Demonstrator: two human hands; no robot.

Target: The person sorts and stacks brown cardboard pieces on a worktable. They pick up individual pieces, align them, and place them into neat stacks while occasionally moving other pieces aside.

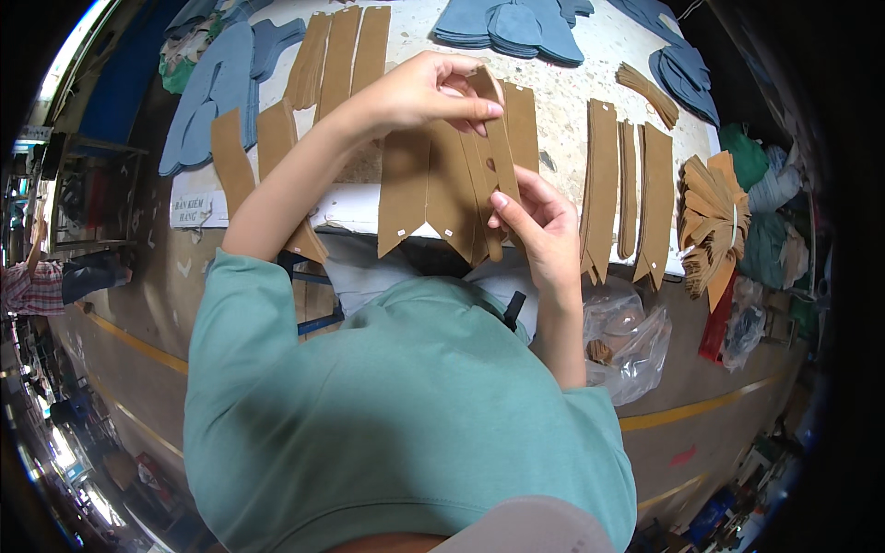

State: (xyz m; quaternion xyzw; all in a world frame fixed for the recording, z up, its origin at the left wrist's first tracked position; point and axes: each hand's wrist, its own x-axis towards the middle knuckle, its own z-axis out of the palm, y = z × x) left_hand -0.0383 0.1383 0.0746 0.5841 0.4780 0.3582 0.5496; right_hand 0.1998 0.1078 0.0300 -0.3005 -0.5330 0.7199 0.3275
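While your left hand (452,95) and right hand (542,224) pinch one brown strip (501,152) between closed fingers, handling appears unfinished; brown stacks (655,194) lie at two o'clock, completion unverifiable.

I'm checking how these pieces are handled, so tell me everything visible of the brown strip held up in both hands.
The brown strip is long, narrow and matt, looking like suede or leather. It slants above wider brown pieces at the table's near edge. The left hand pinches its bent top; the right hand holds it lower down. Its layer count is unclear.
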